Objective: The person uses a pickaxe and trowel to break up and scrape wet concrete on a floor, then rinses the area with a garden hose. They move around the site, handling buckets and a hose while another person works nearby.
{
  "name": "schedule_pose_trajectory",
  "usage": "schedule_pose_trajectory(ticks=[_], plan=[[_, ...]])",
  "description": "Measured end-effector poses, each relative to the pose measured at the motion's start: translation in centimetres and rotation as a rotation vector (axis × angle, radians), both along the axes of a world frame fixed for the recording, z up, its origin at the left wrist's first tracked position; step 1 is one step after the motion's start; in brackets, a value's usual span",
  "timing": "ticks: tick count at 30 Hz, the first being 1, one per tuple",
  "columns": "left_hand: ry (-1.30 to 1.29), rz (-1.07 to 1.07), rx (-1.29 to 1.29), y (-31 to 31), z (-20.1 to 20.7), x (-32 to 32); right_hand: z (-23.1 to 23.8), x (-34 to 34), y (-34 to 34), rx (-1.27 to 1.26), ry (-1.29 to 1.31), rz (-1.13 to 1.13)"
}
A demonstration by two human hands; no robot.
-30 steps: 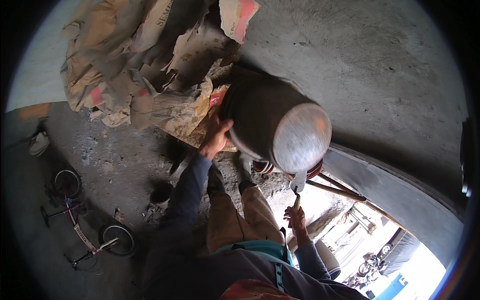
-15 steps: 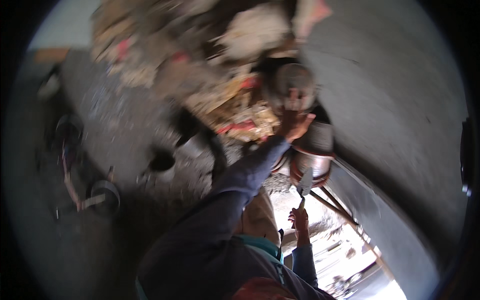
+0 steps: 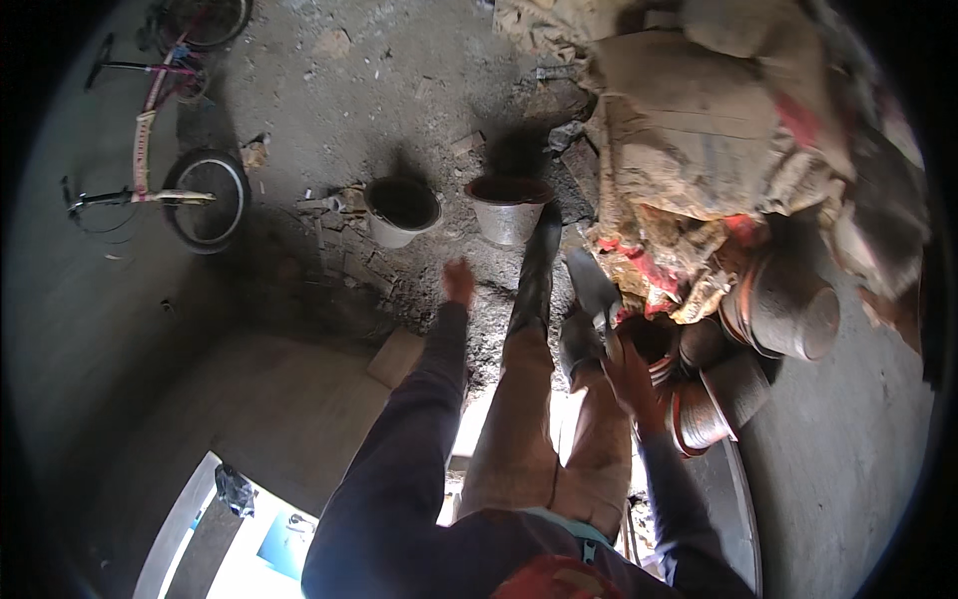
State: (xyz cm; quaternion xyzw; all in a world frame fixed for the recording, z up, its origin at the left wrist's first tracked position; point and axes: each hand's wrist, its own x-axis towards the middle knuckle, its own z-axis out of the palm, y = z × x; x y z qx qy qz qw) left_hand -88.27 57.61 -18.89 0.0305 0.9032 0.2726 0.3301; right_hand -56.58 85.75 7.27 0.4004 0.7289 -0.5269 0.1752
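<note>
My right hand point(image 3: 631, 381) grips a trowel point(image 3: 593, 284), its broad grey blade pointing away from me above my dark boot. To the left, my left hand point(image 3: 459, 282) hangs in the air past my knee, small and blurred, so its fingers cannot be made out; nothing visible hangs from it. Beyond it on the floor stand two pails, a grey bucket point(image 3: 394, 236) and a wider bucket point(image 3: 507, 222) with a reddish rim. Beside my right hand lie several stacked and tipped buckets point(image 3: 697, 414), mortar-stained.
Filled sacks point(image 3: 699, 130) are heaped at the far right, with torn wrapping near the buckets. A bicycle point(image 3: 145, 150) is at the far left. Rubble and broken bits point(image 3: 349, 255) litter the dirt floor. A block point(image 3: 397, 357) sits by my left forearm. Walls flank both sides.
My view has swung, bringing the two standing buckets nearer the middle. My left hand has come off the stacked bucket it was touching. The trowel stays in my right hand.
</note>
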Motion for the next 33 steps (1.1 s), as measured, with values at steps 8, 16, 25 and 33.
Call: schedule_pose_trajectory(ticks=[8,16,25,33], plan=[[0.039,0.707,0.02,-7.8,-8.8,-17.1,-29.7,-28.5,-3.8,0.464,0.334,0.356],[-0.13,0.815,0.27,-9.6,-3.1,-12.3,-28.6,-31.1,-2.8,0.403,0.252,0.503],[-0.396,0.518,0.618,-5.1,14.3,1.0,-0.9,-23.8,-4.8,0.293,0.353,0.111],[-0.513,0.192,0.667,9.6,30.9,3.3,15.3,-16.9,-3.3,0.117,0.186,-0.224]])
